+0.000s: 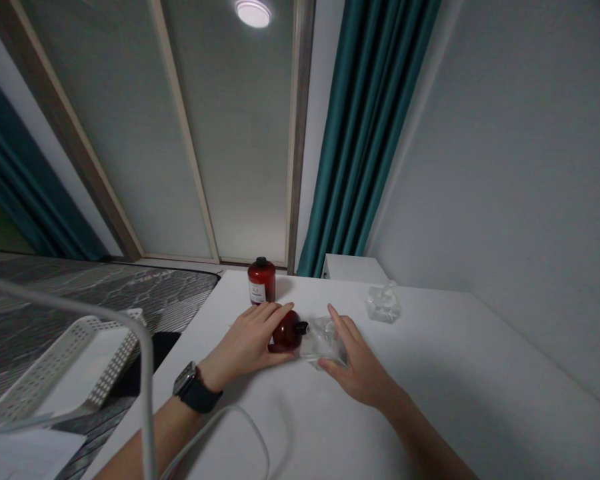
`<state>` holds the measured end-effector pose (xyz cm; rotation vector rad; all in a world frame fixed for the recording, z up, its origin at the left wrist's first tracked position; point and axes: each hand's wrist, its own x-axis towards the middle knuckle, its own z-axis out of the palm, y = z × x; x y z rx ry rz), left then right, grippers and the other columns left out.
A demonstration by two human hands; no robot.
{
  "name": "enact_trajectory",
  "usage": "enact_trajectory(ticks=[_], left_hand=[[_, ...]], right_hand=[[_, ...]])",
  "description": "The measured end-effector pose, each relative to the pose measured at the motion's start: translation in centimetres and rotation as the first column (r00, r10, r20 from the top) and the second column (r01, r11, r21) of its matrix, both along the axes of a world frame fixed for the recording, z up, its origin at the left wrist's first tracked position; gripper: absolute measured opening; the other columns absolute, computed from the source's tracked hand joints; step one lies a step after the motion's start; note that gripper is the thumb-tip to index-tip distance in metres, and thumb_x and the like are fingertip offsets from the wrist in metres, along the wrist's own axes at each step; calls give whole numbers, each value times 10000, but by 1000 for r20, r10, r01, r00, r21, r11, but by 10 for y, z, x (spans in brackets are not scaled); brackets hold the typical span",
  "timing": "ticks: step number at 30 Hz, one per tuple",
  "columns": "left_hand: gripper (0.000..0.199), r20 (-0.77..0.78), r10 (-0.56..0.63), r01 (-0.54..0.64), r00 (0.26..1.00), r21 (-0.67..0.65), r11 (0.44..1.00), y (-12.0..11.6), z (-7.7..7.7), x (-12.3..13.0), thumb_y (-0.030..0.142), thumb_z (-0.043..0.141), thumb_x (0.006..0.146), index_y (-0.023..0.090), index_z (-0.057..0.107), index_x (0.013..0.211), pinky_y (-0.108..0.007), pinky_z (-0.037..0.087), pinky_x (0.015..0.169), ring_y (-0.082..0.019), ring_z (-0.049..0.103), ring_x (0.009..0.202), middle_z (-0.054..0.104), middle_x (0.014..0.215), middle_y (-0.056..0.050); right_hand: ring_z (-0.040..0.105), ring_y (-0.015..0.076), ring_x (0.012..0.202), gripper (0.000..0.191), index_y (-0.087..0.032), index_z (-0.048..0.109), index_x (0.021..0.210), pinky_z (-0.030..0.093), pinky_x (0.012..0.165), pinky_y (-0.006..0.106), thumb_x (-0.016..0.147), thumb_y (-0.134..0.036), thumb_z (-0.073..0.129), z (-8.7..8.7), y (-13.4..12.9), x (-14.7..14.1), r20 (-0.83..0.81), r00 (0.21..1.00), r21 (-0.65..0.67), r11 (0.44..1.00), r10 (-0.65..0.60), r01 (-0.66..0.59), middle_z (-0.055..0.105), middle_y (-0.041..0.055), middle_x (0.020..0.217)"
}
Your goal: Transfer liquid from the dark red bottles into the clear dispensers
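Observation:
My left hand [255,337], with a dark watch on its wrist, is wrapped round a dark red bottle [287,333]. That bottle lies on its side, its black neck pointing right. Against the neck is a clear plastic bag [323,341], and my right hand [353,357] holds the bag's right side between thumb and fingers. Just behind my left hand a second red bottle [261,280] stands upright, with a black top and a white label. A crumpled clear plastic bag [383,304] sits farther back on the right.
The white table [330,427] carries all of these. A white cable [250,420] curves over its near part. At the left are a white perforated basket [100,347] and papers [30,453]. Behind the table stands a white cabinet [355,268], near a teal curtain [370,133].

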<state>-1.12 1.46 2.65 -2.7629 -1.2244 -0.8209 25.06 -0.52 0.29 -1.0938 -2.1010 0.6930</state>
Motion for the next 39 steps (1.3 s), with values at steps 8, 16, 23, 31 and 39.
enact_trajectory(ticks=[8,16,23,31,39], left_hand=[[724,14,-4,4,1000,3,1000,-1,1,0,536,701,821,210,438,1412,-507,525,910,-335,624,1085,634,1216,-149],[705,11,-13,13,1000,26,1000,-2,2,0,540,684,833,190,450,1399,-515,522,914,-341,624,1083,632,1222,-160],[714,2,-15,15,1000,26,1000,-2,3,-2,532,693,824,201,434,1401,-510,519,903,-342,613,1073,626,1217,-151],[696,-3,-1,1,1000,65,998,-5,5,0,528,689,826,180,444,1377,-483,526,864,-323,619,1022,636,1175,-145],[718,-29,2,-1,1000,64,998,-11,0,10,476,731,810,171,409,1375,-478,518,899,-322,616,1064,626,1218,-140]], right_hand=[[485,307,1219,809,-268,222,1565,384,1111,516,867,-256,631,2,-2,-1,-7,1000,19,1000,-17,17,464,122,1338],[475,298,1258,785,-259,269,1538,379,1131,474,851,-253,649,3,-5,-1,-7,1000,77,997,-24,25,472,113,1330],[488,301,1221,733,-249,328,1498,399,1108,496,838,-217,646,12,-4,-4,17,1000,84,996,-12,11,490,121,1294],[490,295,1229,707,-236,340,1475,410,1097,508,839,-210,648,16,-4,-3,50,999,135,991,-3,-3,494,130,1308],[529,289,1207,722,-231,347,1471,457,1069,487,818,-183,651,10,-14,6,73,996,184,982,-55,41,520,126,1295]])
